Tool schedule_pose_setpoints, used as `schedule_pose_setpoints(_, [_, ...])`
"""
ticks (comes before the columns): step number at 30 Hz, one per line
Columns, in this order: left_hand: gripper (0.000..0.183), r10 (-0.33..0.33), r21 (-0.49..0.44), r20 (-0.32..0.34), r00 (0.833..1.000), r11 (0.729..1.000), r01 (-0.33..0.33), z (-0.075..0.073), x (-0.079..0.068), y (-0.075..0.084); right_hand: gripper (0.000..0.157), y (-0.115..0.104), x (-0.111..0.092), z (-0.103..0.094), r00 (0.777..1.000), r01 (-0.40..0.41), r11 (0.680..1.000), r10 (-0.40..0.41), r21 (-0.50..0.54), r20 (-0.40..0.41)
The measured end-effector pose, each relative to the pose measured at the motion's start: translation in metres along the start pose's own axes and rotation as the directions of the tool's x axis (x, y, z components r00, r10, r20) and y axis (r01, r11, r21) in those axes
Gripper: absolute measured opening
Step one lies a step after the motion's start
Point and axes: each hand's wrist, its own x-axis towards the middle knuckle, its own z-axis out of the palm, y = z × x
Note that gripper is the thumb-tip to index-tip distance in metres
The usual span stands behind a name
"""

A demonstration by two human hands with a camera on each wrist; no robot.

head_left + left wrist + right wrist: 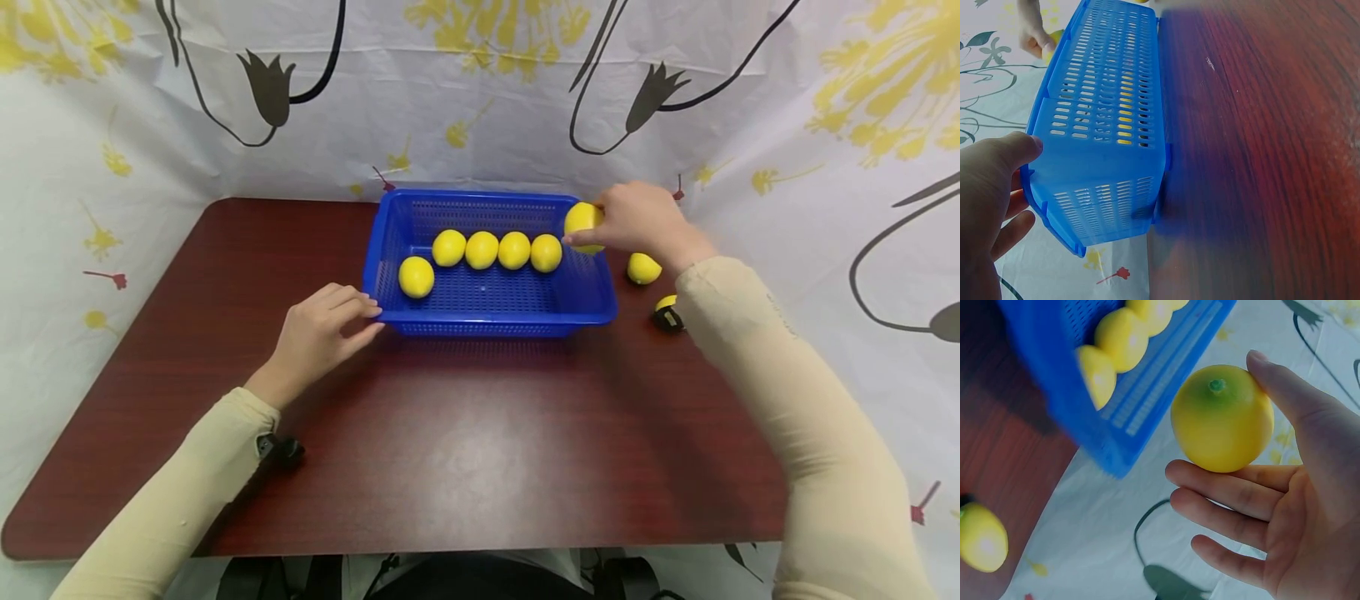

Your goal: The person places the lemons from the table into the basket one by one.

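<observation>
My right hand [637,218] holds a yellow lemon [1222,419] between thumb and fingers, above the right back corner of the blue plastic basket [487,318]. The green stem end of this lemon faces the camera in the right wrist view. At the basket's left front corner, my left hand [324,329] pinches the rim, thumb [1025,147] on the outside and fingers on the other side. Inside the basket, several lemons [482,250] stand in a row towards the back, and one more lemon [416,277] lies at the left.
On the table [450,433], right of the basket, lies another lemon [643,268]. A small black and yellow object [667,315] sits in front of it, partly covered by the right sleeve. Patterned white cloth [480,108] hangs behind the table.
</observation>
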Motion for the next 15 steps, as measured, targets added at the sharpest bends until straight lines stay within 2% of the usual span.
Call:
schedule_pose_setpoints(7, [0.025, -0.009, 0.013, 0.013, 1.0, 1.0, 0.009, -0.001, 0.0, 0.001, 0.069, -0.03, 0.016, 0.0, 0.998, 0.053, 0.999, -0.053, 0.008, -0.037])
schedule_pose_setpoints(15, [0.024, -0.006, 0.006, 0.005, 1.0, 1.0, 0.006, -0.001, 0.0, 0.0, 0.061, -0.055, 0.036, -0.001, 0.993, 0.118, 0.993, -0.118, 0.019, -0.015])
